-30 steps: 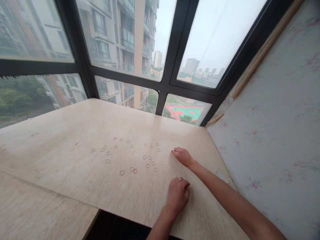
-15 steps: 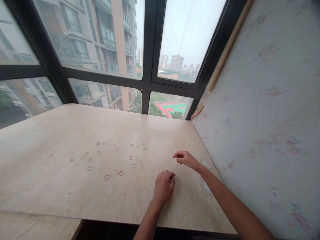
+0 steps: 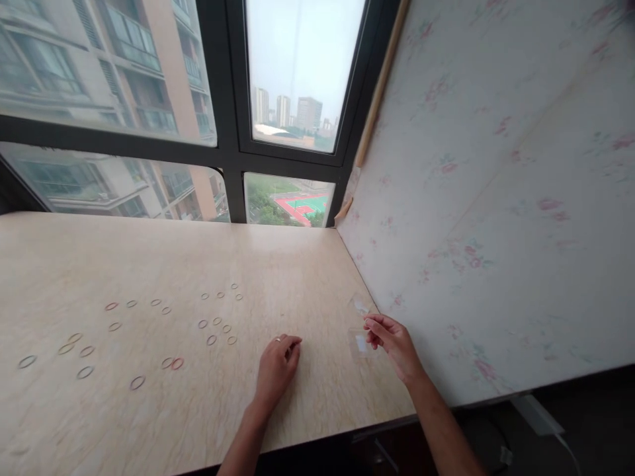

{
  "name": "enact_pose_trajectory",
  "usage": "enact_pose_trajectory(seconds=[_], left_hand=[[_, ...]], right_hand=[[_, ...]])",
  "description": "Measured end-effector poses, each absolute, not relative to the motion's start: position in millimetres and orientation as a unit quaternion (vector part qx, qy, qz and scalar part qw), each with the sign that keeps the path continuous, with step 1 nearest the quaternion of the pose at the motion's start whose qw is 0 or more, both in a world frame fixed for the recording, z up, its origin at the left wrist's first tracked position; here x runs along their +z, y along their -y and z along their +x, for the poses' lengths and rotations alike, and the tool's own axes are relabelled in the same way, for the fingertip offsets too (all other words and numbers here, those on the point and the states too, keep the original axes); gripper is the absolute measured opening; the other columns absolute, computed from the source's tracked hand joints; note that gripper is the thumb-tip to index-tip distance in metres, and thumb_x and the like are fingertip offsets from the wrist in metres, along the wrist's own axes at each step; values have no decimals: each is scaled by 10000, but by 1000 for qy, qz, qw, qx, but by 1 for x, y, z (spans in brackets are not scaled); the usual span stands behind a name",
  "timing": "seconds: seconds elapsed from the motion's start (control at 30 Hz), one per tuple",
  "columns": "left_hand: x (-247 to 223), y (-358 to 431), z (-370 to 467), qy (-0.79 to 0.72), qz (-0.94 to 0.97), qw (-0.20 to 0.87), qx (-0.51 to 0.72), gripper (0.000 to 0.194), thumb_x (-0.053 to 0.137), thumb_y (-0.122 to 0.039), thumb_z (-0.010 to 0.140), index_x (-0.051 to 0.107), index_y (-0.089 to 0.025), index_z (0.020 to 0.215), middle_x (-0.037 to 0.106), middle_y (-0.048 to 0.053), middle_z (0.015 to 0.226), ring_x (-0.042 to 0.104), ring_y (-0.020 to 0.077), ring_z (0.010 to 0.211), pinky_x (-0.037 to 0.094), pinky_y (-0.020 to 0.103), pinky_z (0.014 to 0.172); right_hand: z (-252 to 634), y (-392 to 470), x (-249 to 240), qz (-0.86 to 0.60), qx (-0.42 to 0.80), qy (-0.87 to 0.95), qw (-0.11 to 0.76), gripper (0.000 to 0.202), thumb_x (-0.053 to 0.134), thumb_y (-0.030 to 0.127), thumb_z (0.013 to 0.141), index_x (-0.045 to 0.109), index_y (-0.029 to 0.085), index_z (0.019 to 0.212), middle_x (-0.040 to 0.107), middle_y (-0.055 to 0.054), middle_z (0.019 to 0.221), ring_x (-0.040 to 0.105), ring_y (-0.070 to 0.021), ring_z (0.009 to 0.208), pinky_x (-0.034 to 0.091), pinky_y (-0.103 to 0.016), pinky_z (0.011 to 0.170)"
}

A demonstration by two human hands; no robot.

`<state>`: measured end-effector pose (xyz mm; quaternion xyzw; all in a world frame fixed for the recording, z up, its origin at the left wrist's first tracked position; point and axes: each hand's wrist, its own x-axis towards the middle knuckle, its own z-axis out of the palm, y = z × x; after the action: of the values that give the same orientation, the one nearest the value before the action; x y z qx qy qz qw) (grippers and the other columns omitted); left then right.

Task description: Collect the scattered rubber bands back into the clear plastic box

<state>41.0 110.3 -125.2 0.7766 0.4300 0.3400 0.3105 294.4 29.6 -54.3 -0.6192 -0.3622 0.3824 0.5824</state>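
Note:
My left hand [image 3: 279,367] rests on the stone-look counter [image 3: 317,410], fingers curled inward; whatever may be inside them is hidden. My right hand [image 3: 394,344] is over the counter's right side, thumb and fingertips pinched together. What is in that pinch is too small to make out. Close beside those fingertips lie a clear plastic packet [image 3: 359,344] with a white patch and another clear packet [image 3: 360,305] behind it. Several thin coloured loops, like small elastic bands, are spread left of my left hand, among them a red loop [image 3: 177,363] touching a pale one.
A flowered wall [image 3: 486,198] bounds the counter on the right. Dark-framed windows [image 3: 228,119] rise behind it. Past the front right edge, a white power strip [image 3: 538,415] with a cable sits low in a dark area.
My view has turned to the right, so the loops appear farther left. My right hand has moved right and nearer, from open counter to the plastic packets. My left hand stays on the counter.

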Motion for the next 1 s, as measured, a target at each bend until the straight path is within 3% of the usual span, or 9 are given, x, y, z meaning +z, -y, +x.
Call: enact_pose_trajectory(seconds=[0.1,0.2,0.43,0.6,0.77,1.0], left_hand=[[-126,-111,41,-431,777,308,341,219,442,-262,890,643,-178,915,643,54,854,584,195,802,443,350,756],[-127,-112,41,-433,776,301,345,228,443,-280,887,647,-182,908,644,52,839,587,193,791,449,344,747],[-126,-111,40,-440,771,304,347,226,447,-290,885,648,-189,905,647,50,837,591,187,775,456,331,729],[-128,-111,40,-439,770,308,347,218,450,-290,891,643,-190,911,646,47,853,591,188,796,454,334,741],[-130,-111,40,-440,766,312,350,222,446,-293,894,641,-190,919,644,49,850,585,181,773,453,329,733],[-124,-110,41,-441,768,307,350,226,436,-279,893,640,-185,910,648,57,853,587,182,787,458,335,740]], right_hand=[[306,-21,-55,-657,303,357,591,447,717,526,725,682,135,940,599,-19,727,396,-58,472,323,-202,437],[310,-19,-58,-682,250,369,579,451,681,535,754,692,140,970,583,-12,702,368,-65,467,310,-202,421],[308,-32,-79,-695,196,465,512,387,638,490,766,736,163,949,654,-69,811,503,-148,609,427,-256,540],[310,-30,-84,-695,180,504,479,394,605,441,793,720,158,1042,631,-45,777,479,-135,568,429,-270,565],[303,-18,-76,-696,157,519,470,363,542,445,867,703,159,1022,656,-74,898,563,-166,705,454,-270,629],[319,-39,-77,-758,79,568,310,341,444,294,875,672,142,1078,655,-96,944,577,-173,723,453,-302,732]])
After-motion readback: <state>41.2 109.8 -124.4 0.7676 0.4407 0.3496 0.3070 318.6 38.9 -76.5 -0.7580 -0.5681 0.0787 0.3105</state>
